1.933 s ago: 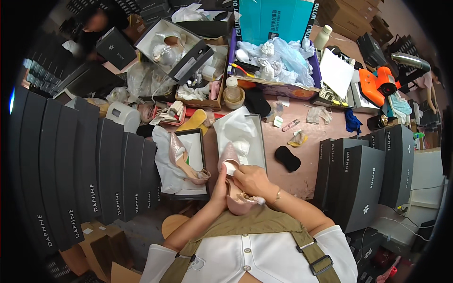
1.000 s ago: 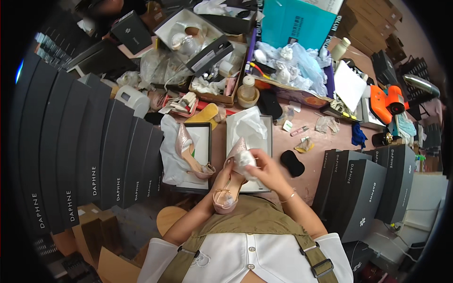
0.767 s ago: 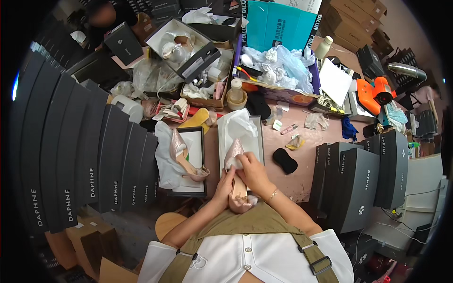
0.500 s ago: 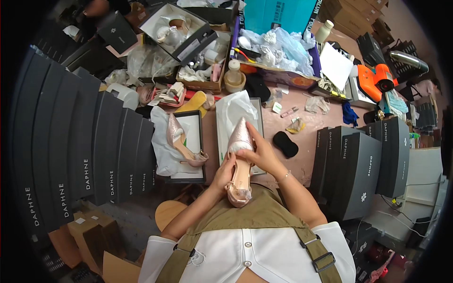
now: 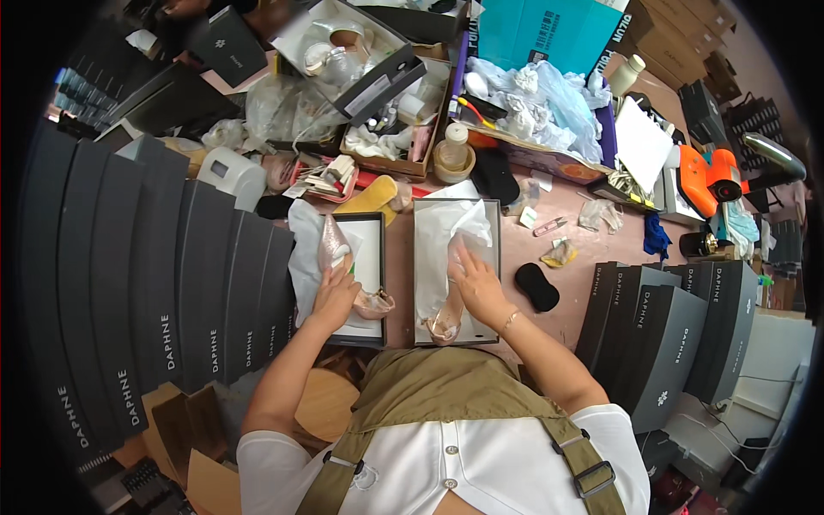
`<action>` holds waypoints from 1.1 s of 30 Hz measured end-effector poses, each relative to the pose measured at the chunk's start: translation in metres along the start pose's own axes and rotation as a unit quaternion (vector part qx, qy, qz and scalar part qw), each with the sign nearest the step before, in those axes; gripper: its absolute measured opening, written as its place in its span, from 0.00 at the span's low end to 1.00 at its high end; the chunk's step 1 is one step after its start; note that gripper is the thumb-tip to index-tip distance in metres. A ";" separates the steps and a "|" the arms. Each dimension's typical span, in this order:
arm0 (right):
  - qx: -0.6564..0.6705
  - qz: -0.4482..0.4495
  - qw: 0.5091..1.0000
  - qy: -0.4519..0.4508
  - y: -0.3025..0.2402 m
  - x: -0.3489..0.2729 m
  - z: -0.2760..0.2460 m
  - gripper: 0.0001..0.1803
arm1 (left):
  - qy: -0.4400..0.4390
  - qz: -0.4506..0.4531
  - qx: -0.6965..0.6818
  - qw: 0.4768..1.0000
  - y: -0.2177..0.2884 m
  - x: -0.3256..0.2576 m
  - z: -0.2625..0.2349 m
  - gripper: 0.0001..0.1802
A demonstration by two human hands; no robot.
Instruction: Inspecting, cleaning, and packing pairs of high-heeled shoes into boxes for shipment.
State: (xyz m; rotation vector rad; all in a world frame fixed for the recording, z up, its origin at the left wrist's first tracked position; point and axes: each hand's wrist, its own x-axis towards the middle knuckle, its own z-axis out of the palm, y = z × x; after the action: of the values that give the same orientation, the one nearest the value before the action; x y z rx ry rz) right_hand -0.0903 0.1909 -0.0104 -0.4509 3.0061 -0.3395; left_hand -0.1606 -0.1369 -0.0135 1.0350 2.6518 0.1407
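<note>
A pink pointed-toe shoe (image 5: 444, 327) with an ankle strap lies on white tissue paper (image 5: 431, 257) inside the right-hand shoe box (image 5: 491, 330). My right hand (image 5: 477, 287) is closed over its toe and middle, hiding much of it. The matching shoe (image 5: 333, 243) rests on its side in the left-hand dark-edged box part (image 5: 374, 227), half over tissue paper (image 5: 305, 232). My left hand (image 5: 337, 299) grips this shoe around its middle, with toe and heel strap showing on either side of the fingers.
Tall stacks of dark shoe boxes (image 5: 184, 292) rise at left, with more boxes (image 5: 657, 335) at right. A black oval pad (image 5: 536, 287), pink snips (image 5: 549, 227) and a yellow scrap (image 5: 560, 253) lie on the table. Cluttered cartons (image 5: 536, 154) line the back.
The shoe that both hands held over my lap now lies in the right box under my right hand. My left hand has moved left onto the other shoe.
</note>
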 end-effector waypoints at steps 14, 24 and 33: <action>0.492 0.068 0.868 -0.007 0.004 -0.057 -0.127 0.11 | -0.024 -0.025 -0.584 0.811 0.048 0.016 -0.171 0.18; 0.802 0.111 0.586 0.029 -0.028 -0.056 -0.119 0.22 | -0.217 0.019 -0.884 0.414 0.134 0.033 -0.138 0.29; 0.811 0.151 0.564 0.028 -0.035 -0.056 -0.118 0.26 | -0.224 0.032 -0.891 0.393 0.130 0.031 -0.132 0.33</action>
State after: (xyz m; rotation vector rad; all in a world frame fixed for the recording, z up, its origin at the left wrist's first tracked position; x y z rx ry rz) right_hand -0.0411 0.1993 0.1151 0.2964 1.4138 -2.4879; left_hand -0.1384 -0.0181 0.1298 0.1212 0.6412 1.7839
